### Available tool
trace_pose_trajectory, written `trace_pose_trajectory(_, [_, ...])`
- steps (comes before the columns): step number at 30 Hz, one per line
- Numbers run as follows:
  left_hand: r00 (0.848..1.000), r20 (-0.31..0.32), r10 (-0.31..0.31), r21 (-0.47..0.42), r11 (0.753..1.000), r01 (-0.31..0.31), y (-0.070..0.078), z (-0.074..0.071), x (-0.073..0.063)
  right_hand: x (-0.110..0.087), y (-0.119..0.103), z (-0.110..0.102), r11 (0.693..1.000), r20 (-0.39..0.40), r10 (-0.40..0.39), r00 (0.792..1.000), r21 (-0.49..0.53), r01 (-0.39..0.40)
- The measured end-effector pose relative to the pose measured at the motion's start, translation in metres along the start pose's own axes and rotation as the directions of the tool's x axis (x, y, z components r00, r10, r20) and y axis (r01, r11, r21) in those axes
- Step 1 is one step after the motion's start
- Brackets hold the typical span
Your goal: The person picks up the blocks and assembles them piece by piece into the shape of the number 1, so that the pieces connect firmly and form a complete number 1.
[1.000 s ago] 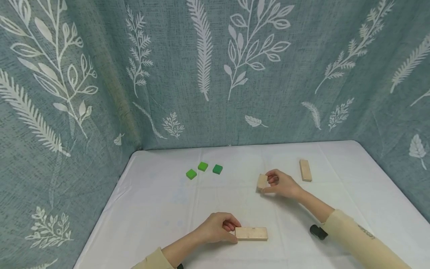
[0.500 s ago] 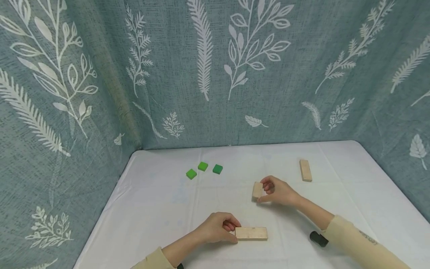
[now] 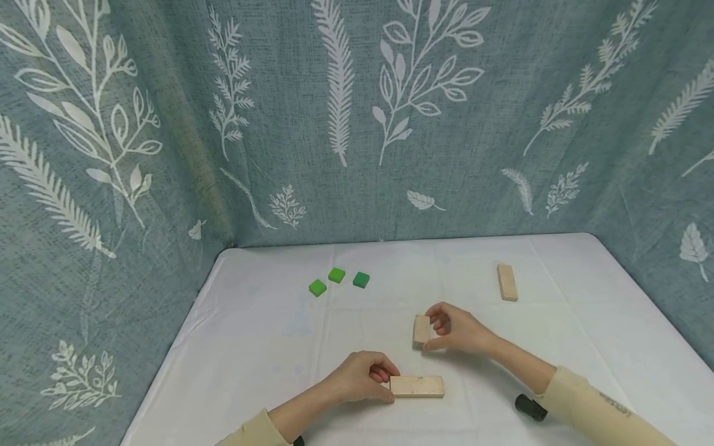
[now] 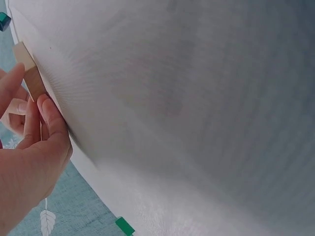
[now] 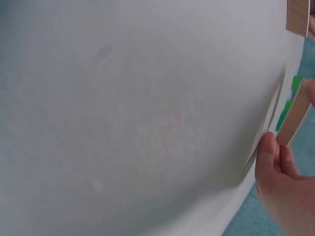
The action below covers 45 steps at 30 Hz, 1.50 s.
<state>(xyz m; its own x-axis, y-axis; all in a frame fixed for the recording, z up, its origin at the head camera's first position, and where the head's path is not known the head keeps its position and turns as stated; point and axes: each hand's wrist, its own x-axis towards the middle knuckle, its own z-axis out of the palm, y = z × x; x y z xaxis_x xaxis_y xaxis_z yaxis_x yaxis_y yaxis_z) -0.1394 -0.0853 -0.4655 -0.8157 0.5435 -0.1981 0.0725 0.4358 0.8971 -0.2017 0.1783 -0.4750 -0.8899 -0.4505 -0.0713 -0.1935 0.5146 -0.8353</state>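
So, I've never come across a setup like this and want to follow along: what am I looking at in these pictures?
There is no machine here, only a person. The wide view is taken from the head, looking forward and down; the two tilted close-ups are taken from the left and right wrists. The left hand grips one end of a flat wooden block, while the right hand holds another wooden block. On the white surface lie a third wooden block, off to the right, and three small green pieces farther back. Behind hangs a leaf-patterned curtain.
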Motion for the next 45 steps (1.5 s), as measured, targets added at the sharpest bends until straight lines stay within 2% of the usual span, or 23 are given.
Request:
trace_pose_trajectory(12, [1.0,-0.001,0.001,-0.006,1.0,-0.001,-0.003,0.0,0.0,-0.008,-0.006,0.01,0.998,0.066,-0.065,0.996,-0.001,0.065])
trace_pose_trajectory(20, [1.0,0.003,0.009,-0.012,1.0,-0.009,-0.006,0.001,0.0,-0.012,-0.006,0.015,0.998,0.114,-0.06,0.992,0.0,0.061])
trace_pose_trajectory(37, [1.0,0.009,0.005,-0.008,1.0,-0.005,-0.002,0.0,-0.001,-0.016,-0.007,0.021,0.99,0.148,-0.099,0.984,-0.087,0.112])
trace_pose_trajectory(45, [1.0,0.003,0.012,0.006,1.0,-0.012,-0.001,0.0,0.0,-0.016,-0.007,0.022,0.989,0.148,-0.106,0.983,-0.091,0.12])
